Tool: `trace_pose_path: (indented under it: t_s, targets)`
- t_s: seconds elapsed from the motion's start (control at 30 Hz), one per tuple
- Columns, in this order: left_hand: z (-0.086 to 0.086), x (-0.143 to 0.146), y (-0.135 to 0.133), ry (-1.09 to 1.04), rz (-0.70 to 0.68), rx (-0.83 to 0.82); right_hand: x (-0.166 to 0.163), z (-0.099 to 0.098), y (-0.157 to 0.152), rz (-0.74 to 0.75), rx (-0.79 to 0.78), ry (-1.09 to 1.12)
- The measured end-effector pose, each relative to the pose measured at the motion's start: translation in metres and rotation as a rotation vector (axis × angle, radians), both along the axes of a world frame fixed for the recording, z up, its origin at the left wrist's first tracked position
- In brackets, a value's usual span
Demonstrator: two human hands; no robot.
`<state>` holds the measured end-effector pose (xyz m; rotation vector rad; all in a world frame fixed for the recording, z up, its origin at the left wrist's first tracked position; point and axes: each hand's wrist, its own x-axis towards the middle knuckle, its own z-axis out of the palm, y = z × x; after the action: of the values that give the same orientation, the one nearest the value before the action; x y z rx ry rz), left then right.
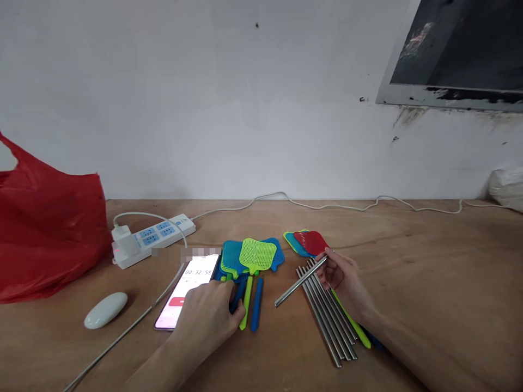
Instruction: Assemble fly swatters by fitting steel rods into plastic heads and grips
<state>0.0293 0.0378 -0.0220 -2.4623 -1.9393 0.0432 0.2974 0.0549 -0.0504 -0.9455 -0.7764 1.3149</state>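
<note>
- Single slim silvery metal tube: smooth, glossy.
- Row of straight silvery metal tubes: the same polished, reflective finish.
- Lime-green, rounded-square plastic paddle: matt, perforated all over.
- Long narrow blue plastic handle: smooth, low sheen.
- Flat brown wooden tabletop: grained, faintly shiny.
- Baggy red plastic bag: thin, creased, slightly glossy.
- White egg-shaped plastic object: smooth, glossy.
- Pale grey wall: matt, roughly chipped in spots.
</note>
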Motion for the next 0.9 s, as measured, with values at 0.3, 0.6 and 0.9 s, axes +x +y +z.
trace_pose_path:
  t_s: [0.3,0.6,0.9]
  targets:
    - [-0.004,-0.006,-0.01,-0.508,-0.339,0.0,0.0,0.0,0.0,-0.018,0.045,0.03]
    - [-0.008,-0.006,-0.012,-0.48,-0.479,-0.017,-0.003,0.002,-0.003,-0.009,0.078,-0.02]
    - [-0.015,-0.007,-0.013,-0.494,-0.505,0.004,-0.003,0.004,-0.005,0.075,0.151,-0.09]
